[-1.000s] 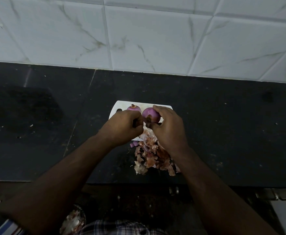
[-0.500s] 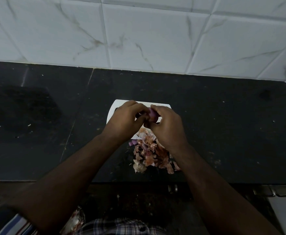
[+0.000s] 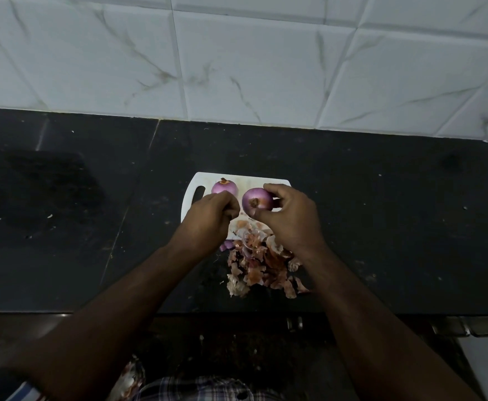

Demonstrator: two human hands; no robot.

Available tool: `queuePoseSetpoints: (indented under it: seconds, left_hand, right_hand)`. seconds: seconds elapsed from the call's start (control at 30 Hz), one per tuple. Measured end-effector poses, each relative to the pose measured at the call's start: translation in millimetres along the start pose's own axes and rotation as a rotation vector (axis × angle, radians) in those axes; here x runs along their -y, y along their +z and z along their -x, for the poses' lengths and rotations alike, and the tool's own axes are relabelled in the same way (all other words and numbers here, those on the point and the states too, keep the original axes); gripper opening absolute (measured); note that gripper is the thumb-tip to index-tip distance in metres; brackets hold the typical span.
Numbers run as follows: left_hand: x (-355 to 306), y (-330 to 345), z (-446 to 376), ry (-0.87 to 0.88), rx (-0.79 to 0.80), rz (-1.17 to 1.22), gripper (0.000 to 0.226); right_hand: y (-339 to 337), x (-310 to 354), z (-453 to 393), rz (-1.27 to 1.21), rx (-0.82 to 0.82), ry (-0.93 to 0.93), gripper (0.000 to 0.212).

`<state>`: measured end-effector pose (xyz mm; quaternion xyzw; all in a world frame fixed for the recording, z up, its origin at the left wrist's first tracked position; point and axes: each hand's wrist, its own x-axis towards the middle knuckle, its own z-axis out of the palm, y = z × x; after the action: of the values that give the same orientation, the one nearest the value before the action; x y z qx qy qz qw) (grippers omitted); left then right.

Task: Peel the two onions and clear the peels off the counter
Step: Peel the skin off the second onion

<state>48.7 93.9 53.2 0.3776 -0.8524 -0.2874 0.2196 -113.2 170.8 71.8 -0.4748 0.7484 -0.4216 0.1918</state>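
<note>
No text, label, brand or number can be read anywhere — nothing legible at all.

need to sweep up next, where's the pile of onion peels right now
In the head view the onion peels lie heaped on the black counter at the near edge of the white cutting board, just below the two hands and between the forearms.

I have one head-worn view only, looking forward and steeply down onto the dark worktop (image 3: 381, 227). It sits close above both forearms, the tiled wall (image 3: 237, 59) filling the top beyond them.
</note>
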Motion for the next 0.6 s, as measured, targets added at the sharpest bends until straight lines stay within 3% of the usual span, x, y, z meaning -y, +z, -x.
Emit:
queuePoseSetpoints:
  seconds: [0.1,0.33,0.5,0.6]
  left_hand:
    - [1,1,2,-0.025,0.031,-0.01,0.02]
    - [-5,-5,0,-0.159,0.03,0.087,0.02]
    - [-11,1,-8,-0.241,0.08,0.456,0.058]
    - [-13,5,-12,-0.239,0.021,0.5,0.031]
  right_hand:
    - [-2,-3,2,-0.051,0.015,0.045,0.045]
    - [-2,-8,5,-0.073,0.065,0.092,0.061]
    - [-3,-1,7,0.012,0.128,0.004,0.072]
    - [-4,10,12,0.014,0.103,-0.063,0.056]
